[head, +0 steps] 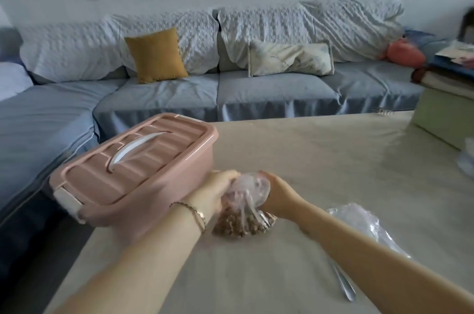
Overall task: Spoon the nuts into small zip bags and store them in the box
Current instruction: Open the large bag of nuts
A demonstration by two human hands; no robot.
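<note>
Starting at the left, we judge the pink box (133, 167) to be the first hazard. It sits at the left edge of the table (333, 160) and seems to overhang it, its lid is on, and our left forearm lies just beside it, so a careless elbow could shove it off. It must also be opened before anything can be stored. Next comes the bag of nuts (246, 213), resting on the cloth between our hands. The film is thin and gathered at the top, so a hard tug could tear it or open it suddenly and scatter nuts across the table. Further right, the clear zip bags (364, 224) lie crumpled and the spoon (343, 283) lies near our right forearm; a sweep of that arm could knock either away. As for pose, both arms reach forward and meet at the bag. Our left hand (213, 193) has its fingers curled round the left side of the bag's gathered neck. Our right hand (278, 195) grips the right side of that same neck, knuckles up, though we cannot tell exactly how its fingertips lie.
</note>
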